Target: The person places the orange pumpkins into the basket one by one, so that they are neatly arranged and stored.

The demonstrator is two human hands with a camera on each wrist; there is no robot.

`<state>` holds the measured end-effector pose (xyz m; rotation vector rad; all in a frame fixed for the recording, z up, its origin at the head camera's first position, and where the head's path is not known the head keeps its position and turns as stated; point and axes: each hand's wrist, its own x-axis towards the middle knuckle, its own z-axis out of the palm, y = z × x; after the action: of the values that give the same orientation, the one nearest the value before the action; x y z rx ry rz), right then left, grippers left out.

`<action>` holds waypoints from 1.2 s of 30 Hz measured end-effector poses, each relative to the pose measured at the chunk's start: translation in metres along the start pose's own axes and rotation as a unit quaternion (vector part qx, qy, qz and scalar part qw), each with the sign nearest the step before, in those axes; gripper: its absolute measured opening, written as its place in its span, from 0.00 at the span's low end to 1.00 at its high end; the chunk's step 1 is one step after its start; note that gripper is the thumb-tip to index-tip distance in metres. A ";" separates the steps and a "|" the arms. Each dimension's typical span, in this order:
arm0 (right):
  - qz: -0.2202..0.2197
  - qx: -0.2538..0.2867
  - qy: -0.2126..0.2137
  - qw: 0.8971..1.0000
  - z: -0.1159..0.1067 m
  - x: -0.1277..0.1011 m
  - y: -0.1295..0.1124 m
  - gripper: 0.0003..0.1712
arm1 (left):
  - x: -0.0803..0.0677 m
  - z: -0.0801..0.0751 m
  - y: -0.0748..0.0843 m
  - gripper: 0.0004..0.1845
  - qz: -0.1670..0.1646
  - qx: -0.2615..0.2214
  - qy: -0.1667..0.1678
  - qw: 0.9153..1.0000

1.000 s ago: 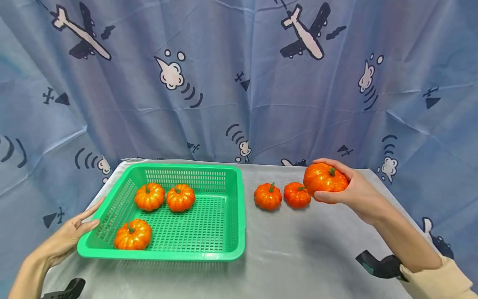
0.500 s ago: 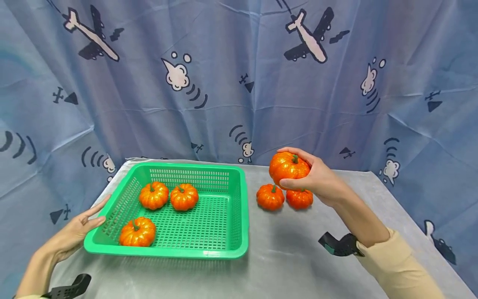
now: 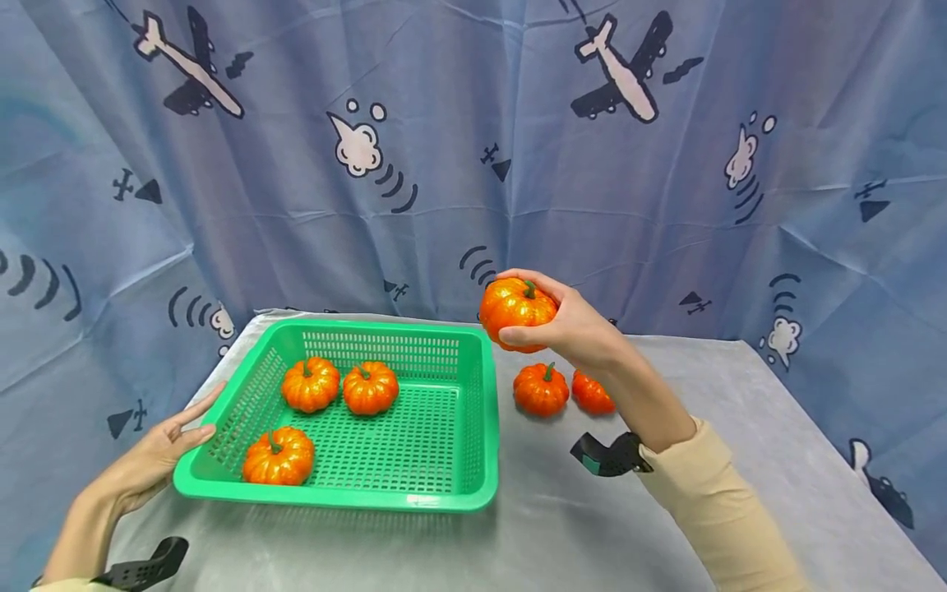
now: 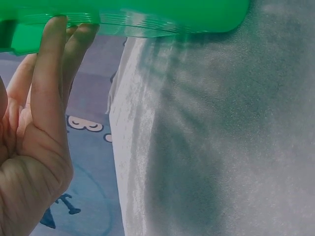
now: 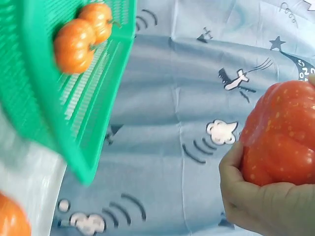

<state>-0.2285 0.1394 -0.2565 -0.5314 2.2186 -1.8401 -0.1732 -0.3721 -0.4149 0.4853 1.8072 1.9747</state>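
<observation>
My right hand (image 3: 584, 331) grips a large orange pumpkin (image 3: 514, 311) with a green stem, its thumb in front and fingers behind. It holds it in the air just past the right rim of a green plastic basket (image 3: 333, 497). The right wrist view shows the same pumpkin (image 5: 283, 135) in the fingers. Inside the basket sit three smaller pumpkins, two at the back (image 3: 311, 384) and one at the front left (image 3: 279, 457). My left hand (image 3: 151, 456) touches the basket's left outer wall; in the left wrist view its fingers (image 4: 49, 78) reach up straight against it.
Two small pumpkins stand on the grey-covered table (image 3: 547, 526) right of the basket: one in full view (image 3: 542, 390), the other (image 3: 592, 395) partly behind my right forearm. A blue curtain (image 3: 444, 164) with plane prints hangs behind the table.
My right hand has carried the large pumpkin leftward and a little up, from right of the two table pumpkins to near the basket. The left hand stays at the basket.
</observation>
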 end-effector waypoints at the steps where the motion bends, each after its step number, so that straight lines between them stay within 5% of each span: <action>1: -0.006 0.008 -0.004 1.000 0.004 0.004 -0.002 0.35 | 0.000 0.000 0.000 0.31 0.000 -0.001 0.000 1.000; 13: -0.072 0.111 -0.034 0.991 0.059 0.059 -0.008 0.32 | 0.003 0.002 0.002 0.32 -0.013 0.031 0.044 0.998; 24: -0.137 0.193 -0.090 0.967 0.134 0.122 0.050 0.37 | 0.009 0.017 -0.014 0.32 -0.023 0.032 0.041 0.998; 36: -0.137 0.150 -0.204 0.958 0.162 0.144 0.071 0.41 | 0.000 0.004 0.004 0.30 -0.020 0.047 0.039 0.998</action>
<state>-0.3082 -0.0539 -0.3486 -1.0859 1.6271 -1.9284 -0.1711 -0.3687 -0.4104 0.4020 1.9493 1.9133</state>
